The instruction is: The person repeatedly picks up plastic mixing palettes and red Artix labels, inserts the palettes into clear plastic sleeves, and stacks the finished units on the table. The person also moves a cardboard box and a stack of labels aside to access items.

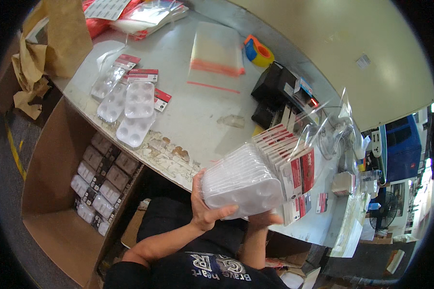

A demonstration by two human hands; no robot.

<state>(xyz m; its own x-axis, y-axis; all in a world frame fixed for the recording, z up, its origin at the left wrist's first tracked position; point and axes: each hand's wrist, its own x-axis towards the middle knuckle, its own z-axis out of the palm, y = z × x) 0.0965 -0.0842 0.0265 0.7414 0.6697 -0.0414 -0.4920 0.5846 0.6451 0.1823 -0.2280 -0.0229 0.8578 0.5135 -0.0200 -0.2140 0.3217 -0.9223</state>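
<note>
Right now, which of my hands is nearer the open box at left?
Left. Your left hand is right of the box, gripping the left end of the trays; your right hand is farther right, at their lower edge.

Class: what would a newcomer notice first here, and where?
The stack of white plastic trays, held in the left hand at the front of the table, stands out first. Next come the open cardboard box at lower left and the colourful tape dispenser farther back.

Gripping with left hand [205, 204], with right hand [265, 219] close by
Slanting left forearm [171, 243] up to the right, with thumb [224, 212] extended; holding right forearm [256, 244] steep, with fingers partly hidden.
</note>
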